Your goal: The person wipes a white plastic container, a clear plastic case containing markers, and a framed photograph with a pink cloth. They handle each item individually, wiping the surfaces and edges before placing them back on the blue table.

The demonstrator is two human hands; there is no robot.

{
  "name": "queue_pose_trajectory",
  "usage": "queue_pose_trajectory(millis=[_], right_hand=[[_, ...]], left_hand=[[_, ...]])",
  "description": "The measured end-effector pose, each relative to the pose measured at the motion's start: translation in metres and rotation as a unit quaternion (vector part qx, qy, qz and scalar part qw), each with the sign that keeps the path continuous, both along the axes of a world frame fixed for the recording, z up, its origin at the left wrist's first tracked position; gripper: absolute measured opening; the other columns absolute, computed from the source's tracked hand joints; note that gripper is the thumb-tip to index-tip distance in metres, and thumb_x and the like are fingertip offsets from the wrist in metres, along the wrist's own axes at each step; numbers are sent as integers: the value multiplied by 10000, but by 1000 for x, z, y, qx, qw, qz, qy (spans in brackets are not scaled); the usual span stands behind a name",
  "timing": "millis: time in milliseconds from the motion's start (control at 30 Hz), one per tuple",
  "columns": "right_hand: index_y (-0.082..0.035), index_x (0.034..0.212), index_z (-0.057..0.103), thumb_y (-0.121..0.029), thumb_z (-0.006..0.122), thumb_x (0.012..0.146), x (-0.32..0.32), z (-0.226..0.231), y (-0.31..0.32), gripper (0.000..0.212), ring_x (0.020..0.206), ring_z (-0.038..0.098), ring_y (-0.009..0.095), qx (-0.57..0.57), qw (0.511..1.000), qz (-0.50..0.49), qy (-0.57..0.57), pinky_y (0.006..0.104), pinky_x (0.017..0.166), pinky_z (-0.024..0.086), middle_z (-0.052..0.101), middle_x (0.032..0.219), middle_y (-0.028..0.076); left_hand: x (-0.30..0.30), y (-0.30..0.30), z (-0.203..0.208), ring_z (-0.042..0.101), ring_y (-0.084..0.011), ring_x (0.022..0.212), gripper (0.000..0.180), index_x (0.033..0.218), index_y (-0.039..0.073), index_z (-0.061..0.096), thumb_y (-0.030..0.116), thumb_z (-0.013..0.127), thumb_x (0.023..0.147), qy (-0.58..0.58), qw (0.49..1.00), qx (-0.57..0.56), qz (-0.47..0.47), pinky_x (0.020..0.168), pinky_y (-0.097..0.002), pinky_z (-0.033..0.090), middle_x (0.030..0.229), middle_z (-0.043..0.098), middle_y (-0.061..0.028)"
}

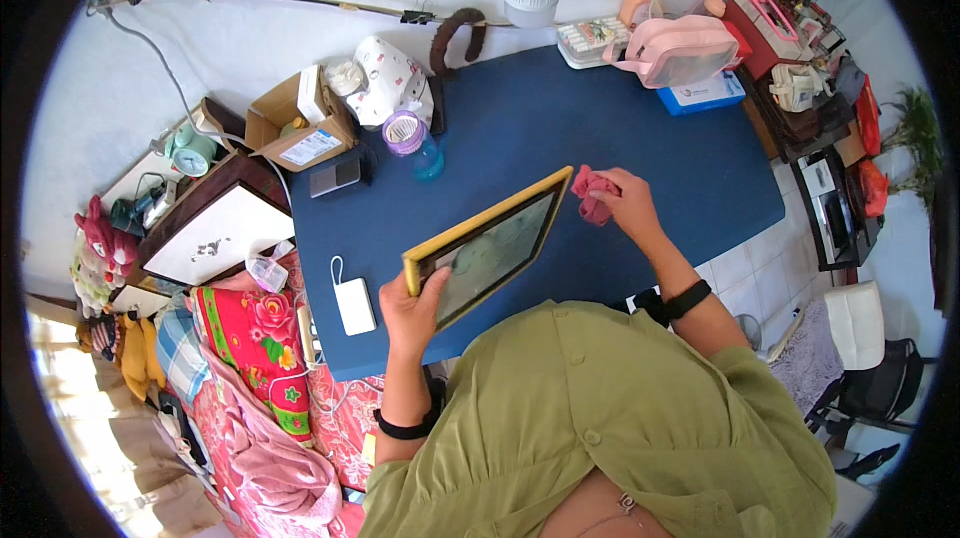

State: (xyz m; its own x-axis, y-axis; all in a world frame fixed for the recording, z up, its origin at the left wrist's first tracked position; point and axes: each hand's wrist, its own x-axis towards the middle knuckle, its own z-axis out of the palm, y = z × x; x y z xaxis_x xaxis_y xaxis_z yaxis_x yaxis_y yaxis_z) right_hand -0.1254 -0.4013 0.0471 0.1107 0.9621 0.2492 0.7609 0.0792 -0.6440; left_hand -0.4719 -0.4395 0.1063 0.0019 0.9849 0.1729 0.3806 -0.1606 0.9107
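Two hands at work over the blue desk (610,138), and here the left hand (410,308) has the yellow-edged picture frame (500,250) by its lower-left end, fingers curled around the border and thumb laid over the front. The right hand (628,203), fingers pinched together, has hold of a bunched pink cloth (595,198), and here's the key relation: that cloth sits just beside the frame's upper-right corner, though whether the two touch is hard to tell. The frame is held up, tilted, its long axis slanting from the left hand up and away to the right, its glass turned toward the person's olive shirt (570,368). So the glass lies left of the cloth and a little nearer the body, and the right hand is plainly the closer one to the far end. Now the room: desktop spreads past the frame, between the purple-topped bottle (412,143) and the blue box (705,95) near the back, with the desk's right edge beyond the right hand. It's tighter on the near side, where the shirt comes close to the lower border, and a white power bank (353,306) lies just left of the left hand.
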Motion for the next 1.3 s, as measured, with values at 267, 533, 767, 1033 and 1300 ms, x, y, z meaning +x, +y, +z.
queue_pose_trajectory(millis=[267, 533, 767, 1033, 1300], right_hand=[[28, 1116, 601, -115, 669, 850, -44, 85, -3, 310, 714, 606, 84, -57, 938, 85, 330, 223, 655, 501, 666, 906, 54], [-27, 894, 586, 3, 718, 738, -75, 177, -18, 207, 730, 578, 125, 110, 944, 141, 278, 240, 624, 469, 589, 763, 27], [-102, 845, 623, -28, 735, 588, -110, 213, -39, 290, 675, 517, 218, 341, 915, 204, -72, 295, 567, 427, 569, 773, 21], [-81, 929, 659, -56, 743, 595, -120, 220, -42, 345, 683, 527, 226, 352, 903, 245, -21, 311, 583, 438, 595, 828, 34], [-93, 904, 647, -7, 714, 595, -90, 214, -37, 327, 739, 540, 227, 294, 940, 163, -56, 312, 622, 456, 582, 820, 25]], left_hand=[[-16, -11, -8, 558, -86, 781, 186, 996, -21, 642, 83, 684, 847, -258, 963, -65, 48, 732, -248, 463, 885, 642, -3], [-21, -8, 11, 576, -197, 1038, 414, 1208, 4, 514, 93, 671, 836, -320, 947, 28, 10, 934, -334, 432, 1155, 599, -112], [21, -13, 116, 471, -378, 1226, 688, 1228, 44, 537, 182, 829, 620, 163, 965, 168, -119, 1043, -442, 351, 1249, 555, -177], [47, -16, 98, 595, -183, 582, 156, 902, 21, 697, 51, 743, 756, 14, 988, 130, -83, 553, -257, 458, 724, 655, -114], [20, -28, 94, 597, -95, 624, 195, 874, -46, 687, 25, 774, 715, -61, 987, 146, -27, 575, -224, 465, 730, 678, -82]])
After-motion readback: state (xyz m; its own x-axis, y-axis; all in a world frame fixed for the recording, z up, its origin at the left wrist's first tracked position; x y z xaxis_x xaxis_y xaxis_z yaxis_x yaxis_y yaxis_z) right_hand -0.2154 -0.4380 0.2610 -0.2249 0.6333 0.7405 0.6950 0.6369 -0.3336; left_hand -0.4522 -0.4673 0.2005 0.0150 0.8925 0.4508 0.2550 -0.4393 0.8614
